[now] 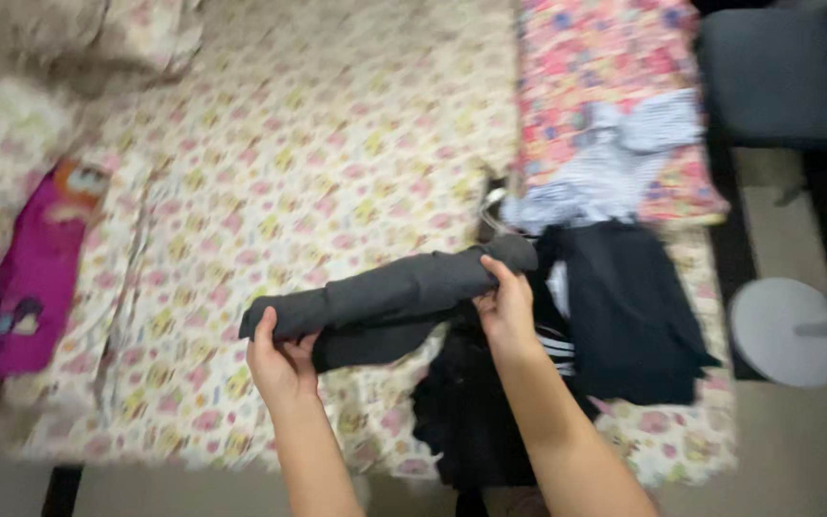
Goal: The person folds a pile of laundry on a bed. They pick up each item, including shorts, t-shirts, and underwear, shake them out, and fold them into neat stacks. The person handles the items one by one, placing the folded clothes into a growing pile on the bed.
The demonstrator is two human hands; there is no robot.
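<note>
— Spanning most of the view, 1 bed under a cream floral cotton sheet carries the laundry; how would the garment in hand behave?

— Soft and light, by the look of it. 1 dark grey fabric garment, folded into a long roll, is lifted just above the sheet, sagging a little between the 2 hands. It is limp, not slippery and not fragile, so taking hold at both ends, as now, should stop it unrolling.

— And the hands?

— Left hand is closed around the roll's lower left end, fingers curled over it. Right hand pinches the upper right end, thumb on top.

— What else lies about, counted?

— 1 heap of black clothes, one piece with white stripes, just beside the right hand; how many pieces it holds cannot be told. 1 pink patterned quilt at the far right of the bed, 1 pale blue-and-white striped shirt lying on it. 1 magenta printed cloth well apart at the left. 1 round white fan base on the floor. 1 dark chair above it.
</note>
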